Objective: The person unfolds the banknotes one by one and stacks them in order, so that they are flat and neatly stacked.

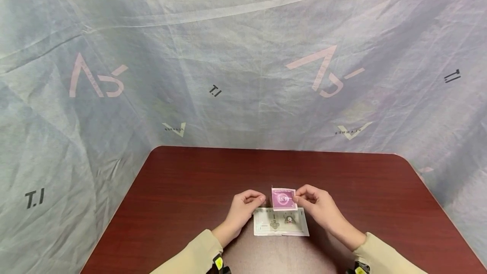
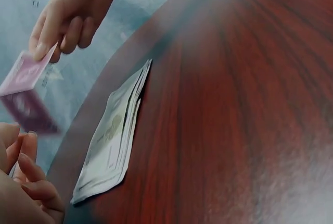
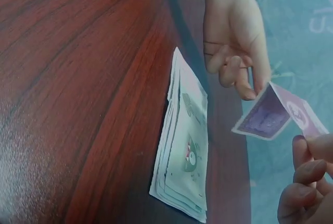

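A small purple paper banknote point(image 1: 283, 199), folded with a sharp crease, hangs in the air just above a stack of pale banknotes point(image 1: 280, 223). My right hand point(image 1: 323, 208) pinches its right end between thumb and fingertips; the right wrist view shows the two folded halves point(image 3: 266, 117) spread in a V. Close to the note's other side is my left hand point(image 1: 243, 210), its fingers loosely bent and no paper visible between them. Whether a left fingertip point(image 3: 248, 95) touches the note I cannot tell. The pale stack point(image 2: 112, 135) lies flat on the table below both hands.
The dark red wooden table point(image 1: 190, 181) has rounded far corners. Grey fabric sheets point(image 1: 243, 75) with printed letters hang along its back and both sides. Light sleeves and dark wrist straps with yellow patches cover my forearms.
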